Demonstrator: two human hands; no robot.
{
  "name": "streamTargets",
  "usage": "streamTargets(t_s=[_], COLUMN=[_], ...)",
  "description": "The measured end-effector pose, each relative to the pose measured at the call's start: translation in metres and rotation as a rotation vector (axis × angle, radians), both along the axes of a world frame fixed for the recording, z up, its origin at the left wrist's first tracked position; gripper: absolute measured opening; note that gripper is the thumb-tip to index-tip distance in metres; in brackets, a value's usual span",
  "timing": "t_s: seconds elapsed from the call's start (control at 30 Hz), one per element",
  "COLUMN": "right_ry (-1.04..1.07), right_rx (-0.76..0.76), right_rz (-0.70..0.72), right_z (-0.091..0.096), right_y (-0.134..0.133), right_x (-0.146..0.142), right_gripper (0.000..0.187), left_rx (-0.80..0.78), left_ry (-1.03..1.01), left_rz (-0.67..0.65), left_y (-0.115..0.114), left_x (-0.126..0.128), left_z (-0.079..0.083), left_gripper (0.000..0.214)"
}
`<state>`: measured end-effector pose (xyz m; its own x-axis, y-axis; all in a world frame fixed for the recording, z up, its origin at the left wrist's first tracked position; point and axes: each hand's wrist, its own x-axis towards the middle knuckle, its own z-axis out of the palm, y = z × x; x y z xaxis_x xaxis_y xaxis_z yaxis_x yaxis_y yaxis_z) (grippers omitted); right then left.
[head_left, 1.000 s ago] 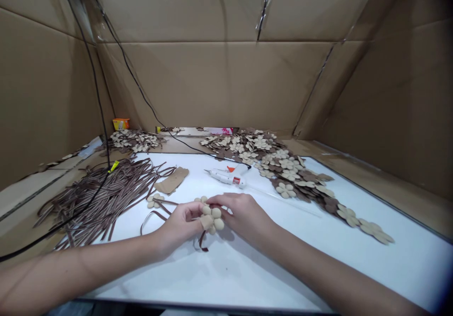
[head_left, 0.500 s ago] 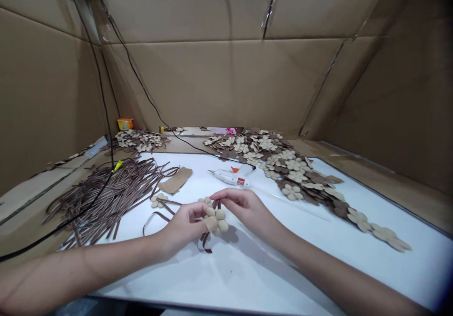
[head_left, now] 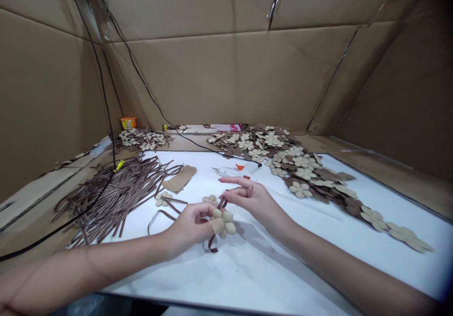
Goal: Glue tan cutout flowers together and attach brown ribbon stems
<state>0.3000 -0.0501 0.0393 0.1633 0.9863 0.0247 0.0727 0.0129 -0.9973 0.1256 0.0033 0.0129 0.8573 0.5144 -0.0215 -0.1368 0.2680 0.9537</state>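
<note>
My left hand (head_left: pixel 194 224) is closed on a cream flower (head_left: pixel 228 226) with rounded, padded-looking petals, held above the white board. A tan patch covers the tip of my left thumb. From the flower rises a brown strip (head_left: pixel 222 203); a curled brown tail (head_left: pixel 213 246) hangs below. At the strip's upper end, my right hand (head_left: pixel 256 205) pinches with thumb and a finger, its index finger stretched out above. Just behind the held piece lies another cream flower (head_left: pixel 209 199), partly hidden. Farther left rests a cream flower (head_left: pixel 163 199) with brown strips.
Brown strips (head_left: pixel 116 193) lie heaped on the left, near a piece of brown card (head_left: pixel 180 178). Behind my right hand is a glue gun (head_left: pixel 226 170), partly covered, with a black cord. Cream and brown flower cut-outs (head_left: pixel 300 172) pile up at right. Cardboard walls (head_left: pixel 230 80) enclose the table.
The view has shifted slightly, so things sit farther right. My right index finger has lifted and straightened over the glue gun. My left hand keeps its hold on the flower.
</note>
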Motion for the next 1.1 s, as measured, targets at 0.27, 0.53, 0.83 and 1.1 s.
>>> streamTargets(t_s=[0.27, 0.53, 0.83, 1.1], right_ry=[0.172, 0.253, 0.322, 0.333], right_rx=[-0.062, -0.038, -0.043, -0.091], right_rz=[-0.052, -0.074, -0.089, -0.078], right_z=[0.0000, 0.0039, 0.0025, 0.0051], right_y=[0.0062, 0.0041, 0.0048, 0.0055], right_x=[0.0046, 0.0083, 0.0097, 0.0096], right_gripper=[0.037, 0.028, 0.023, 0.018], left_rx=[-0.036, -0.121, -0.127, -0.087], left_ry=[-0.072, -0.146, -0.125, -0.117], left_rz=[0.085, 0.364, 0.312, 0.259], left_y=[0.0022, 0.0076, 0.0078, 0.0088], left_x=[-0.0024, -0.0003, 0.0007, 0.0003], left_z=[0.0051, 0.0073, 0.0061, 0.0046], left_gripper=[0.021, 0.022, 0.020, 0.017])
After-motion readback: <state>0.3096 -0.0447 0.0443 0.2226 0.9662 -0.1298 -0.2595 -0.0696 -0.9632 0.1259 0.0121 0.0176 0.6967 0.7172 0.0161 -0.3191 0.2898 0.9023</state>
